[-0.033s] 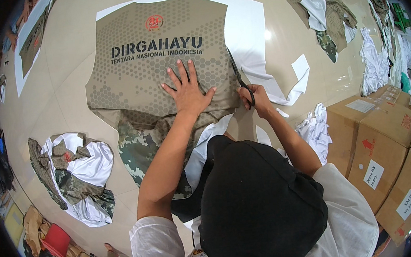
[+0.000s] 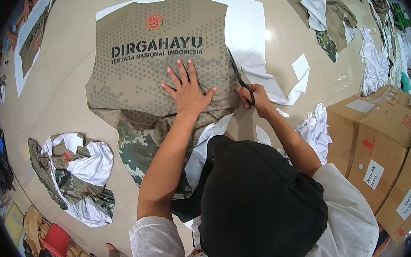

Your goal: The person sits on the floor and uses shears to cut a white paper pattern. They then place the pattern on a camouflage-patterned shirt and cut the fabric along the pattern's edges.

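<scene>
A printed fabric panel (image 2: 128,71), shaped like a shirt front, lies on the floor. It is khaki with a hexagon pattern, dark lettering, a red emblem and a camouflage lower part. My left hand (image 2: 188,93) rests flat on its middle, fingers spread. At the panel's right edge my right hand (image 2: 257,98) is closed around the handles of dark scissors (image 2: 235,68). The blades point away from me along the border between the printed cloth and the white margin (image 2: 249,38). Folds of the lower panel bunch up towards my body.
Cardboard boxes (image 2: 379,134) stand at the right, beside crumpled white scraps (image 2: 315,132). A rumpled camouflage-and-white bundle of cloth (image 2: 76,177) lies at the left. More cut pieces (image 2: 326,12) are at the far right. Another person's hand (image 2: 24,17) shows at the far left near a printed panel (image 2: 34,43).
</scene>
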Tool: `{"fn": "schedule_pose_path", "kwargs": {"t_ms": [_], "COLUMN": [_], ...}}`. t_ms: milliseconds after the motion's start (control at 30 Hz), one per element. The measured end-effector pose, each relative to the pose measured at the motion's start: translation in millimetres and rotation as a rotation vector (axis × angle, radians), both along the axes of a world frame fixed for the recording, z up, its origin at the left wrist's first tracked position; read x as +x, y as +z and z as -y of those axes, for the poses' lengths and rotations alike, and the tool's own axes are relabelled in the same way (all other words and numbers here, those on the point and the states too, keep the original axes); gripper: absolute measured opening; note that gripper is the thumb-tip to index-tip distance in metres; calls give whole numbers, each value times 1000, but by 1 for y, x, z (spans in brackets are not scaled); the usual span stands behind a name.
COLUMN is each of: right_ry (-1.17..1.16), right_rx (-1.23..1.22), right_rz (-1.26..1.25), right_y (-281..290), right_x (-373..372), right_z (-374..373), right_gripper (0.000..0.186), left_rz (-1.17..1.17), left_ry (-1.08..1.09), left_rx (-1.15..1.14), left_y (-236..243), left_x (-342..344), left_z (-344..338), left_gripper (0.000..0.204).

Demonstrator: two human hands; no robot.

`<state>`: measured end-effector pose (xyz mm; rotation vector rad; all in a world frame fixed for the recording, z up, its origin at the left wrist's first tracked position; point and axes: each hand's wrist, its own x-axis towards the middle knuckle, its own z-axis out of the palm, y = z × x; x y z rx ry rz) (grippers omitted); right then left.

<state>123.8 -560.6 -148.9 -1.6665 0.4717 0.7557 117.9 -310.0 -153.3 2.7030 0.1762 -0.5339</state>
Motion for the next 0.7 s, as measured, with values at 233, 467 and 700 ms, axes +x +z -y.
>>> {"fn": "schedule_pose_path", "kwargs": {"t_ms": [233, 467, 700], "right_ry": [0, -15, -50], "right_rx": [-15, -26, -26], "right_rz": [-17, -24, -18], "right_y": [-2, 0, 0], "right_x": [2, 1, -5], "right_z": [0, -3, -11], "right_gripper": [35, 37, 38], "left_rz": [-11, -27, -28], "left_ry": [-2, -9, -7], "left_rx": [4, 7, 16], "left_y": [1, 0, 0], "left_x": [1, 2, 1], "left_z": [0, 0, 0], "left_gripper": [121, 121, 121]}}
